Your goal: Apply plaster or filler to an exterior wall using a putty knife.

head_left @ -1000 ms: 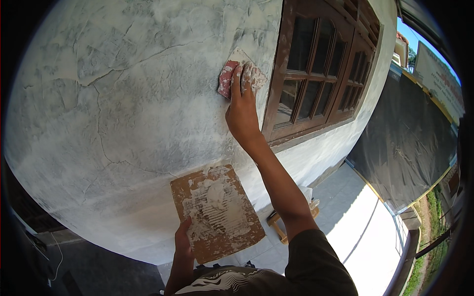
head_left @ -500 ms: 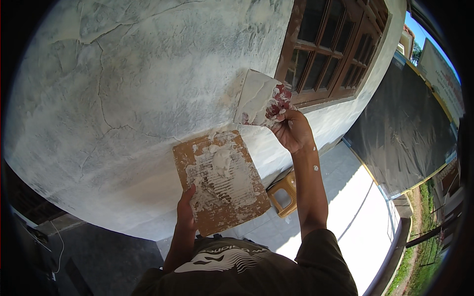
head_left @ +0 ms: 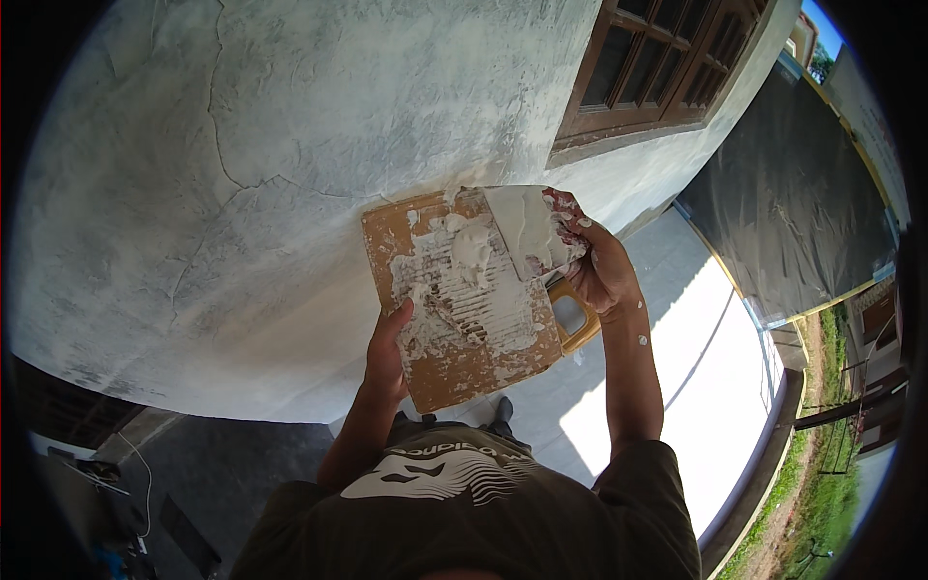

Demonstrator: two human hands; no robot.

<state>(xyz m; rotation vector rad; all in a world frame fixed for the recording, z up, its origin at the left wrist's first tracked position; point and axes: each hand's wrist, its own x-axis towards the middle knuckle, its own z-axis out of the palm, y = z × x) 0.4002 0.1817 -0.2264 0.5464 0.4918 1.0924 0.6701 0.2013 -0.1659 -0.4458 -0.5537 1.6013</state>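
Note:
My left hand (head_left: 389,350) grips the left edge of a brown board (head_left: 449,379), its thumb lying on top. White putty (head_left: 471,253) is smeared across the board's middle, ridged in places and heaped near the far side. In my right hand (head_left: 601,271) is a wide putty knife (head_left: 523,229) with a reddish, putty-caked handle end. Its blade, coated in white putty, lies over the board's far right corner. Bits of putty cling to my right fingers and forearm. The fingers of my left hand under the board are hidden.
Ahead rises a patchy white and grey wall (head_left: 319,126) with a long crack. A brown wooden window (head_left: 667,60) is set in it at the upper right. Partly behind the board stands a yellow plastic stool (head_left: 580,333). Dark sheeting (head_left: 788,193) hangs at the right.
The putty knife has come away from the wall by the window, down onto the board. The board sits slightly higher and further right in view, and the view has tilted down.

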